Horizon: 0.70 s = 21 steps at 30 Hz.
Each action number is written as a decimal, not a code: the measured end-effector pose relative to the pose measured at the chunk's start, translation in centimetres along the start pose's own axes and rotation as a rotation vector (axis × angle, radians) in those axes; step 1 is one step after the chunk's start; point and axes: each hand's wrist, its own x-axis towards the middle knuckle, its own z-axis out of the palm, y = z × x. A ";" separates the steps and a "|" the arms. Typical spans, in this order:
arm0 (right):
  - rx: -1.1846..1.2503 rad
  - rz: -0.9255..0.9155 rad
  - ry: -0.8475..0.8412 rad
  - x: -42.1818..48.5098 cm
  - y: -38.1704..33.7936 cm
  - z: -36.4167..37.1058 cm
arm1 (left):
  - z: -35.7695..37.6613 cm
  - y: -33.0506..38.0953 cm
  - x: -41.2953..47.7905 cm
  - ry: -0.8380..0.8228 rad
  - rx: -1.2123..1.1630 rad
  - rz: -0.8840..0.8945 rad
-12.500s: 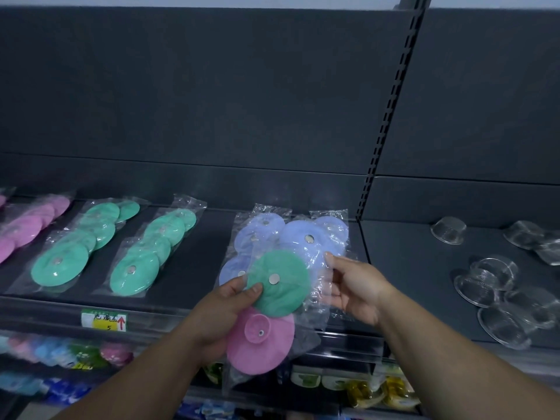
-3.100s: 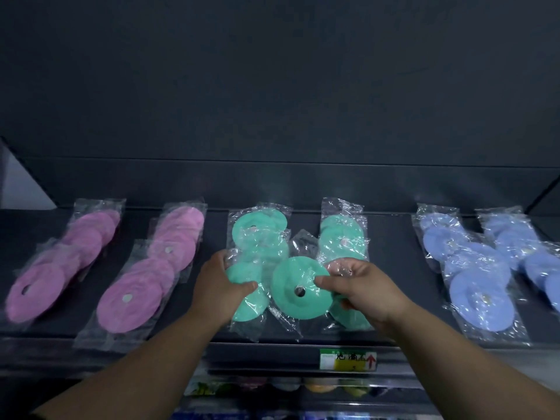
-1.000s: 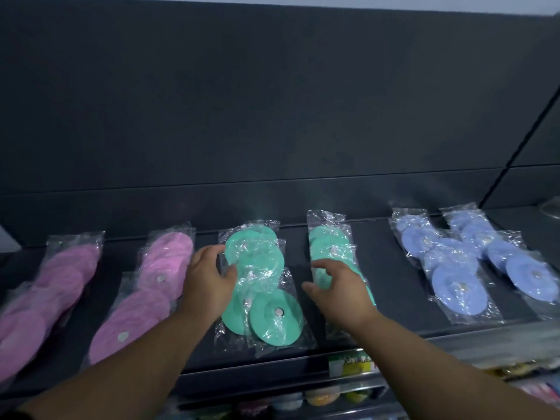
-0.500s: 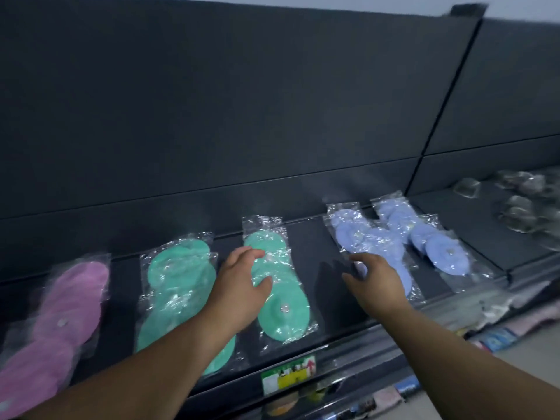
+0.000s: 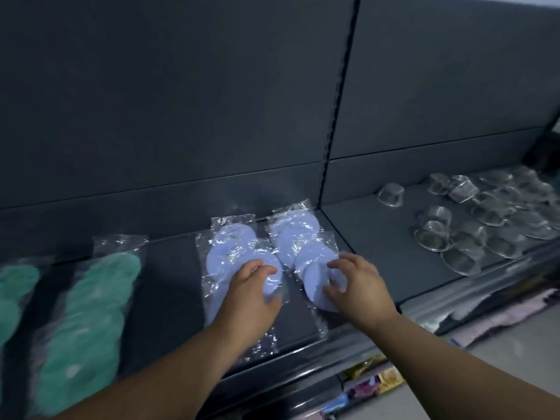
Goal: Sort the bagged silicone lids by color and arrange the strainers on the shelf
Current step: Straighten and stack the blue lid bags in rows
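Two rows of blue bagged lids (image 5: 230, 256) lie on the shelf (image 5: 169, 283), right of the green lids (image 5: 88, 298). The left hand (image 5: 248, 301) covers the left row, and its grip cannot be told. The right hand (image 5: 357, 286), fingers spread loose, touches the right row. Nudging both rows gently until parallel looks best.

Two arms of a person at a shop shelf, seen from a head-worn camera: the left hand (image 5: 251, 295) and the right hand (image 5: 354, 286) are bare, and both forearms are bare from the wrist back to the near edge of view, where they are cut off. Whatever clothing is worn higher up lies out of sight. The fingers (image 5: 259, 267) are slightly blurred, so detail such as nails cannot be made out
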 end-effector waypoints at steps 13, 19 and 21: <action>0.514 0.164 -0.348 4.0 4.1 -1.6 | 5.3 5.2 3.9 -0.110 -0.294 -0.349; 0.693 0.208 -0.383 4.0 4.3 -2.1 | 6.1 5.4 4.2 0.028 -0.637 -0.432; 0.732 0.198 -0.379 3.9 4.2 -2.6 | 6.2 5.6 4.5 0.046 -0.776 -0.406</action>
